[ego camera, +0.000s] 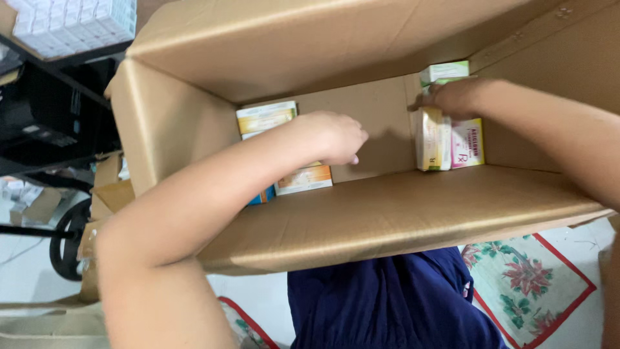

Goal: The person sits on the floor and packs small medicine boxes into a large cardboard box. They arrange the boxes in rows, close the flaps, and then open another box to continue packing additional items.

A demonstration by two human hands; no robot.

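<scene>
Left forearm reaching deep into cardboard box [387,213], left hand [336,137] curled loosely, knuckles against stacked yellow-orange cartons [266,117] at far-left wall; grip hidden, can't tell if pinching. Right hand [452,97] closed over top of upright white-and-pink cartons [449,143] at far-right wall, green-white carton [445,70] above. Risk, judging by layout: either stack toppling if nudged, standing cartons having no side support.

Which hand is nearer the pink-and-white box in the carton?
Right. The right hand rests atop the stack beside the pink-and-white box; the left hand is across the carton.
</scene>
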